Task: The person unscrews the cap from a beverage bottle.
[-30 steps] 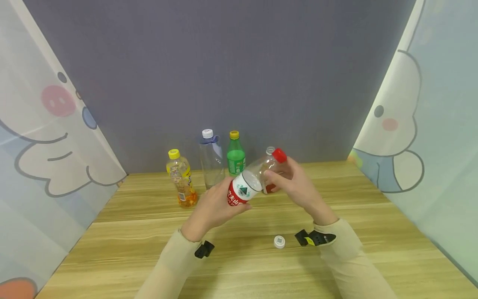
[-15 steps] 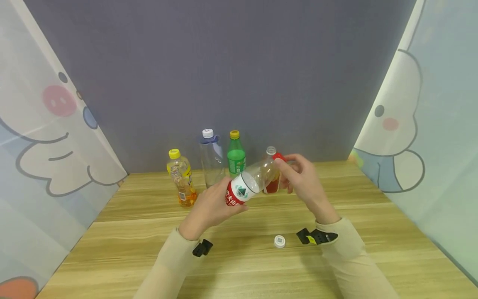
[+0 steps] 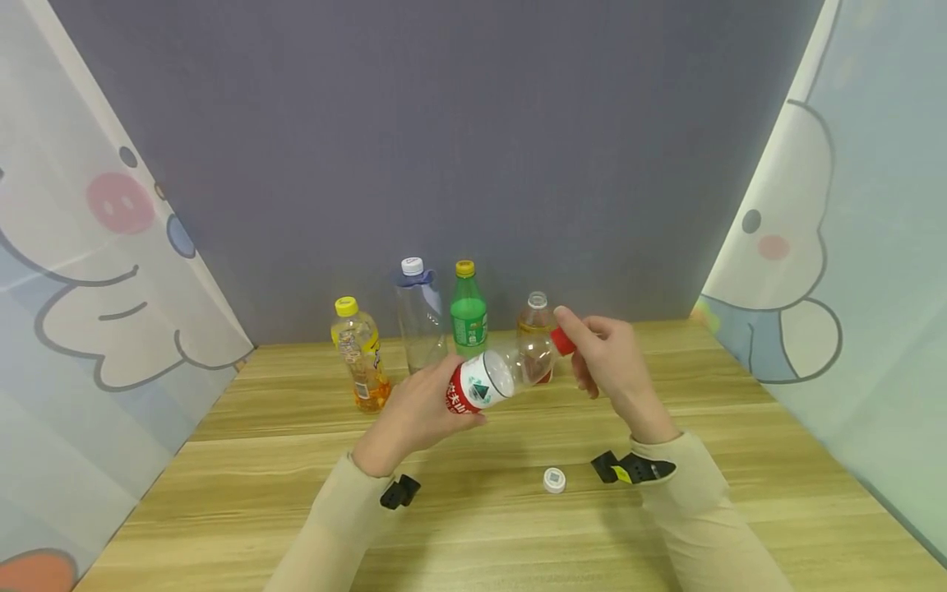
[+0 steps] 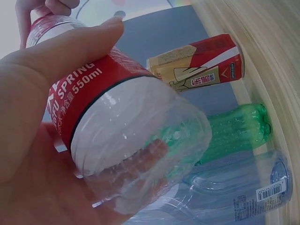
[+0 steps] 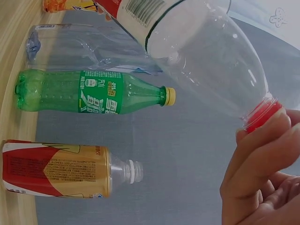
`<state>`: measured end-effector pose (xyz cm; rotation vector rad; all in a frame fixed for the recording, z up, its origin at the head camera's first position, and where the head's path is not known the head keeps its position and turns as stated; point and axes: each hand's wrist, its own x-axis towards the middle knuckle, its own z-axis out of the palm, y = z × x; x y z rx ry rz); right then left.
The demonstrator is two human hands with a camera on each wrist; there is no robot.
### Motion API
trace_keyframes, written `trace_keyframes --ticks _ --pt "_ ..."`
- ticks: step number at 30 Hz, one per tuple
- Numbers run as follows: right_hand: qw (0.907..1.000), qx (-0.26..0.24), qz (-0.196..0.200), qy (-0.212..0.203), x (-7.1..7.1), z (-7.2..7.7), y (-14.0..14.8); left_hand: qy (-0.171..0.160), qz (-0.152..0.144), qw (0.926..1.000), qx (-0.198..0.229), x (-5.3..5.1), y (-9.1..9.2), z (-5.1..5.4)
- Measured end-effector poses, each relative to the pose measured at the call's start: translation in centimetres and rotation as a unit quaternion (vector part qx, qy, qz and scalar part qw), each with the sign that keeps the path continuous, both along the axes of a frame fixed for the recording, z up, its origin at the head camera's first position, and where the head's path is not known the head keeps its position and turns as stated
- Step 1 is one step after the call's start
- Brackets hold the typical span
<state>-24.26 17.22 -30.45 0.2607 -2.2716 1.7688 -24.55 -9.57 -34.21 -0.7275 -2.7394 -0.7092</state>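
A clear water bottle (image 3: 484, 380) with a red and white label is held tilted above the table, its neck toward the right. My left hand (image 3: 420, 403) grips it around the label near the base; in the left wrist view the thumb lies across the red label (image 4: 101, 75). At the neck, my right hand (image 3: 610, 366) pinches the red cap (image 3: 564, 341) between thumb and fingers. The right wrist view shows the red cap (image 5: 263, 115) on the bottle's mouth, with fingertips against it. No liquid is visible inside the bottle.
A white cap (image 3: 554, 480) lies on the wooden table (image 3: 473, 534). Behind the hands stand a yellow-capped bottle (image 3: 360, 358), a tall clear bottle (image 3: 422, 321), a green bottle (image 3: 468, 312) and an uncapped bottle with a red and gold label (image 5: 56, 168). A grey panel (image 3: 473, 148) rises behind them.
The right hand has shifted its fingers around the red cap and moved slightly right. The bottle's neck end has dipped lower, while the left hand keeps its grip.
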Motion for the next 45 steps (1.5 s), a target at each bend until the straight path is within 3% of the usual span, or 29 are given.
trace_keyframes --ticks 16,31,45 --pt "0.9979 0.018 0.036 -0.05 0.08 0.36 0.49 0.078 0.002 0.9967 -0.023 -0.44 -0.24 -0.12" --pt "0.995 0.046 0.076 -0.047 0.12 0.24 0.63 0.077 0.011 0.9963 -0.036 -0.3 -0.44 0.03" --pt "0.9935 0.069 0.081 -0.039 0.28 0.31 0.38 0.082 0.014 0.9956 -0.042 -0.22 -0.59 -0.04"
